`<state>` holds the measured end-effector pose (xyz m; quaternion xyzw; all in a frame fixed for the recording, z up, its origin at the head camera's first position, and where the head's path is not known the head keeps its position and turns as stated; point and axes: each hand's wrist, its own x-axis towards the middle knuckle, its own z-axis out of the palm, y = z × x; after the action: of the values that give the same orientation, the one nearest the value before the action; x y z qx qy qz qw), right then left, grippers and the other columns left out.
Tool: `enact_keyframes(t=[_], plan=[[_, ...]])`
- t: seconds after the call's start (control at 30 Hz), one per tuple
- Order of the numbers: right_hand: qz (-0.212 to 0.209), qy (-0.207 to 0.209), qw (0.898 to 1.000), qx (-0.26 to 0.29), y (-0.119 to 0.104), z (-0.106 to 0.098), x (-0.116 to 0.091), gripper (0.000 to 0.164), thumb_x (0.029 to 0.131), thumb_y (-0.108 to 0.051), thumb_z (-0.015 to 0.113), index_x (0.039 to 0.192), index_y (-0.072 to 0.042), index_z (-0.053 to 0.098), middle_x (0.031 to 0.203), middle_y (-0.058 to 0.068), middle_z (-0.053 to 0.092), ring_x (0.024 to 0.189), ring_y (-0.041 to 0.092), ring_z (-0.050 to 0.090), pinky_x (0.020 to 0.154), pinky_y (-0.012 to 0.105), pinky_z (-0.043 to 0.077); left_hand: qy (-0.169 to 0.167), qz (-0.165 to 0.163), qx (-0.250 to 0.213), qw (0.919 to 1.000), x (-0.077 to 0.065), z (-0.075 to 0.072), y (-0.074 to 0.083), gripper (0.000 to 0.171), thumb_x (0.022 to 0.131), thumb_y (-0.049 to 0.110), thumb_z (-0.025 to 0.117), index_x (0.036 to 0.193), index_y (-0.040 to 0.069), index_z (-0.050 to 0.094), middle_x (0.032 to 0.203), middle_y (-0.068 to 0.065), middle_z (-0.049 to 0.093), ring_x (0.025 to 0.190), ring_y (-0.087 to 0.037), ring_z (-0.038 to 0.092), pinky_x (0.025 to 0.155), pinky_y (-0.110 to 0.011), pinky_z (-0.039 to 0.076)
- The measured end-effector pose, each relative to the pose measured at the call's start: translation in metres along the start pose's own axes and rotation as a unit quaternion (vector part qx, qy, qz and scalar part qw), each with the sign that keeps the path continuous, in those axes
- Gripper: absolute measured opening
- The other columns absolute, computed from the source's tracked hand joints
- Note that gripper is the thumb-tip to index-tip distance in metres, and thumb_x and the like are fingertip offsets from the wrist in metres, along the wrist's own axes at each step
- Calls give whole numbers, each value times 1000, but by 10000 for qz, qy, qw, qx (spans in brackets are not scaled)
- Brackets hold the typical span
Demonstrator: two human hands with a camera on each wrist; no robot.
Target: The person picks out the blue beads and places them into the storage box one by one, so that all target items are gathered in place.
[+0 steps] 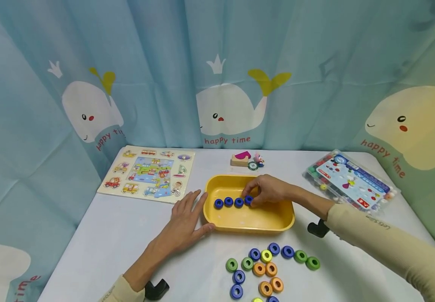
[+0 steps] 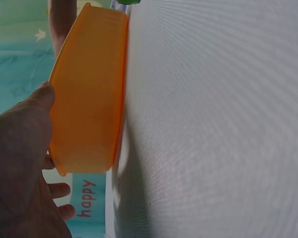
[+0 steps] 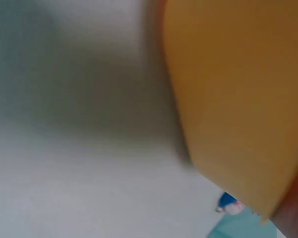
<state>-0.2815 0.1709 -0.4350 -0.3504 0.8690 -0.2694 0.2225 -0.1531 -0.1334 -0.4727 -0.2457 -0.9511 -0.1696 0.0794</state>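
A yellow tray (image 1: pixel 236 224) stands on the table, with several blue rings (image 1: pixel 229 202) in a row across its floor. My right hand (image 1: pixel 270 188) reaches in over the right rim and pinches the rightmost blue ring (image 1: pixel 249 200) between thumb and fingers. At the tray's left end my left hand (image 1: pixel 183 222) rests with fingers spread, thumb and fingertips at the rim. The left wrist view shows that thumb against the rim of the tray (image 2: pixel 89 94). In the right wrist view the tray's outer wall (image 3: pixel 238 99) covers most of the right hand.
Loose blue, green (image 1: pixel 313 263), orange (image 1: pixel 265 288) and yellow rings lie in front of the tray. A vehicle puzzle board (image 1: pixel 146 172) is at the back left, a clear bead box (image 1: pixel 353 180) at the right. Small wooden blocks (image 1: pixel 240 160) and a figurine (image 1: pixel 259 159) stand behind the tray.
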Motion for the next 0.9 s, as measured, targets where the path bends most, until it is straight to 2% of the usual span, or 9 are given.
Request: enact_keyframes(t=[0.1, 0.2, 0.33, 0.43, 0.53, 0.6, 0.67, 0.8, 0.9], plan=[[81, 252, 9996, -33, -8, -11, -8, 27, 78, -21, 77, 104, -22, 70, 98, -5, 66, 63, 17, 53, 58, 26, 47, 30, -6, 29, 10000, 1, -1, 0, 87, 85, 70, 38, 150, 19, 15, 151, -10, 19, 136, -31, 16, 103, -57, 19], [106, 576, 9982, 105, -22, -24, -27, 30, 78, -26, 76, 107, -20, 69, 99, -1, 66, 66, 17, 54, 58, 27, 48, 36, 6, 51, 10000, 1, -1, -1, 87, 85, 71, 38, 150, 19, 14, 151, -10, 19, 136, -31, 16, 103, -57, 19], [109, 935, 9950, 321, -39, -37, -70, 30, 79, -34, 74, 107, -24, 67, 98, -2, 64, 72, 17, 56, 62, 28, 48, 66, 29, 28, 10000, 1, -1, -1, 87, 84, 71, 38, 151, 20, 14, 151, -11, 19, 136, -32, 17, 103, -57, 19], [18, 1169, 9925, 351, -47, -37, -108, 27, 81, -34, 73, 106, -27, 66, 91, -6, 63, 70, 15, 55, 60, 27, 48, 84, 55, -25, 9999, 0, 0, 0, 87, 85, 70, 39, 150, 18, 15, 151, -11, 18, 135, -33, 17, 102, -57, 19], [-16, 1359, 9900, 382, -48, -30, -144, 26, 81, -30, 73, 106, -26, 65, 81, -7, 61, 64, 13, 53, 54, 25, 45, 77, 57, -69, 9999, 0, 2, 1, 87, 85, 69, 40, 150, 17, 17, 151, -12, 18, 135, -33, 17, 102, -58, 20], [1, 1463, 9882, 446, -47, -22, -163, 26, 81, -27, 73, 105, -26, 65, 78, -7, 61, 61, 12, 51, 51, 24, 44, 62, 38, -89, 9999, 0, 2, 1, 87, 85, 70, 41, 150, 17, 17, 151, -12, 18, 135, -33, 17, 102, -58, 20], [66, 1546, 9870, 438, -43, -12, -177, 26, 80, -28, 74, 105, -27, 65, 81, -8, 62, 64, 10, 52, 52, 24, 43, 57, 4, -86, 9999, -1, 2, 2, 87, 84, 70, 40, 150, 17, 17, 151, -11, 18, 136, -32, 17, 102, -57, 19], [237, 1552, 9874, 218, -33, 13, -187, 30, 79, -35, 74, 107, -31, 64, 97, -12, 64, 82, 9, 56, 66, 25, 47, 98, -3, -88, 9999, 0, 3, 1, 87, 85, 69, 41, 150, 18, 16, 151, -10, 18, 136, -31, 16, 103, -57, 19], [384, 1354, 9899, 186, -24, 34, -182, 34, 77, -37, 75, 109, -30, 64, 106, -14, 63, 92, 11, 56, 75, 29, 47, 101, 19, -102, 9999, -1, 3, -1, 86, 85, 69, 41, 150, 17, 17, 151, -10, 18, 136, -32, 16, 103, -57, 19]])
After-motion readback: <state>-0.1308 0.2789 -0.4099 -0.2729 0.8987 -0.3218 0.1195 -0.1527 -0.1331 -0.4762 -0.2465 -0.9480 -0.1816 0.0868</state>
